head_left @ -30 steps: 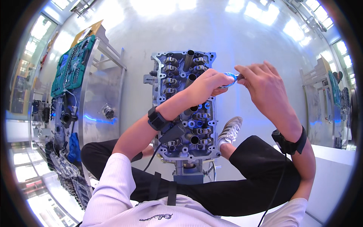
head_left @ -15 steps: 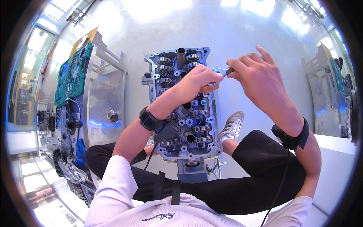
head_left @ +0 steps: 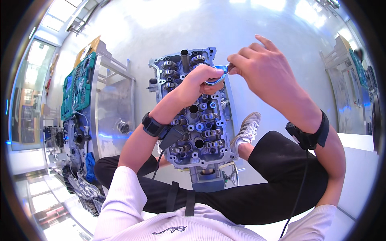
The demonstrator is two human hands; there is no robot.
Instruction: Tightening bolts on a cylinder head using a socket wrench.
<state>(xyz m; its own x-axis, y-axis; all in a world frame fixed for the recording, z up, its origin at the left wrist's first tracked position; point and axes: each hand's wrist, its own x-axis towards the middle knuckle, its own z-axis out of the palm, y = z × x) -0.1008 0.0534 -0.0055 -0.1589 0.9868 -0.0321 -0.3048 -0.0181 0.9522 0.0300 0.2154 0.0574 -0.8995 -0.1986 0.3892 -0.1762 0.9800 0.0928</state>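
My left hand (head_left: 203, 80) is closed around a shiny, curved metal tool (head_left: 222, 69) whose exact kind I cannot make out. It is above the far half of a metal cylinder head (head_left: 183, 160), hiding part of it. The right hand (head_left: 261, 64) pinches a small dark piece at the tool's right end between thumb and forefinger, its other fingers raised. Rows of rocker arms (head_left: 209, 117) and round tube openings show on the cylinder head. A short upright tube (head_left: 185, 60) stands near its far end.
The cylinder head sits on a stand (head_left: 207, 184) between my legs. To the left is a metal workbench (head_left: 114, 100) with a round metal part (head_left: 122, 126) and a green tool case (head_left: 80, 88) beside it. My shoe (head_left: 247, 130) is just right of the cylinder head.
Both hands have moved slightly left and the right one also up, with the metal tool still between them. The view has shifted a little.
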